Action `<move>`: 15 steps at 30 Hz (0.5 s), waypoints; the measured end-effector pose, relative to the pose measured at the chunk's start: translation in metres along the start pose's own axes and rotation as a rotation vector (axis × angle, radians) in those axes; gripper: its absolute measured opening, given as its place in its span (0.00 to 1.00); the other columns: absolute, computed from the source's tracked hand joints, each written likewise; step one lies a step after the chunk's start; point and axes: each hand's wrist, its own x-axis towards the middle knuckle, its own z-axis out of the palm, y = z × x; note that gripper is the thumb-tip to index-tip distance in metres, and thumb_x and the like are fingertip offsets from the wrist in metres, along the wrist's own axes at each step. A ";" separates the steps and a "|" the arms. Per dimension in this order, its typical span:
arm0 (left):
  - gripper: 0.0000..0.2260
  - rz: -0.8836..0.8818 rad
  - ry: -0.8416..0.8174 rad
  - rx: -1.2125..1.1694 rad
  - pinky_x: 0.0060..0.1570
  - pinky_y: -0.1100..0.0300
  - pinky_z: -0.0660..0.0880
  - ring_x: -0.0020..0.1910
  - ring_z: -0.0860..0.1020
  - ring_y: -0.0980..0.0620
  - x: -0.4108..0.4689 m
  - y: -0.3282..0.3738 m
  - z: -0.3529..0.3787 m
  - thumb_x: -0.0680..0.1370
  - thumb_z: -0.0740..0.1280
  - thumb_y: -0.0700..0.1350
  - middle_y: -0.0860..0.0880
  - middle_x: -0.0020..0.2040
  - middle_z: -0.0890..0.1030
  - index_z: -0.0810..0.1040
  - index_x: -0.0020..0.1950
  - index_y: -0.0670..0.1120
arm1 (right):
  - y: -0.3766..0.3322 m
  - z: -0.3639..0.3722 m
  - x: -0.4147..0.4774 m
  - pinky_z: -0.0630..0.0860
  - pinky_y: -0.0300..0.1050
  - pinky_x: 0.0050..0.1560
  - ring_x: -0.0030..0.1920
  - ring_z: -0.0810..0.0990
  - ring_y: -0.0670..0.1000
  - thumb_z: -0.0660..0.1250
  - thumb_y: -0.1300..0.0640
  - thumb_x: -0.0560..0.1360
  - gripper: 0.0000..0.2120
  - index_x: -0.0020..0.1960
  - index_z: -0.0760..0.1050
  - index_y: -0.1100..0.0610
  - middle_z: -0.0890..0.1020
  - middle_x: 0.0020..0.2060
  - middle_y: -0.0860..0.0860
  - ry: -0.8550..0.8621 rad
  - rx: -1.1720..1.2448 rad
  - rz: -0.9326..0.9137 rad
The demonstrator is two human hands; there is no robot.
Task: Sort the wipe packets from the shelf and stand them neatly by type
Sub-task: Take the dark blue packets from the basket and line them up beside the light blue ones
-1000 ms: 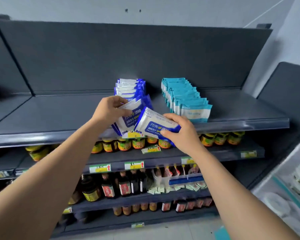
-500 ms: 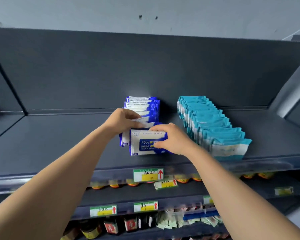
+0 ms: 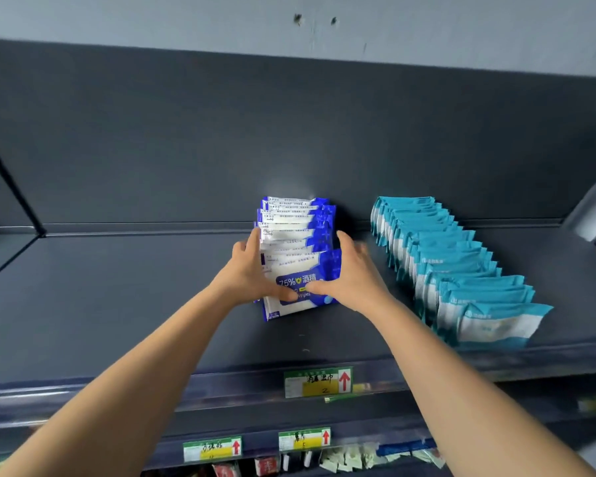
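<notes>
The blue wipe packets (image 3: 296,228) stand in a row on the shelf (image 3: 117,304), one behind the other, like little books. The left hand (image 3: 252,270) presses one side of the row and the right hand (image 3: 351,273) presses the other side, with fingers flat and thumbs on the front packet (image 3: 298,287). I think the squeeze is to make the row straight. The teal packets (image 3: 461,270) stand apart, to the right, in their own row.
</notes>
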 end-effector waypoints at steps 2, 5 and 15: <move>0.52 0.039 0.097 -0.056 0.52 0.58 0.68 0.58 0.67 0.55 0.000 0.000 0.004 0.56 0.83 0.48 0.52 0.66 0.67 0.56 0.72 0.57 | 0.005 0.000 -0.001 0.73 0.48 0.58 0.61 0.75 0.52 0.78 0.49 0.65 0.52 0.76 0.46 0.52 0.71 0.67 0.49 -0.080 0.069 0.040; 0.55 0.070 0.190 -0.099 0.64 0.54 0.68 0.71 0.62 0.55 -0.001 0.000 0.015 0.57 0.82 0.47 0.53 0.75 0.61 0.53 0.77 0.53 | 0.012 0.006 -0.001 0.74 0.48 0.56 0.62 0.76 0.51 0.76 0.52 0.67 0.54 0.78 0.40 0.50 0.72 0.68 0.48 -0.035 0.056 0.042; 0.47 0.067 0.218 0.333 0.70 0.49 0.62 0.76 0.53 0.47 -0.016 0.011 0.017 0.66 0.77 0.57 0.46 0.78 0.48 0.54 0.77 0.50 | 0.020 0.008 -0.014 0.75 0.51 0.53 0.63 0.74 0.57 0.72 0.45 0.71 0.49 0.77 0.40 0.50 0.63 0.70 0.55 0.048 -0.200 -0.058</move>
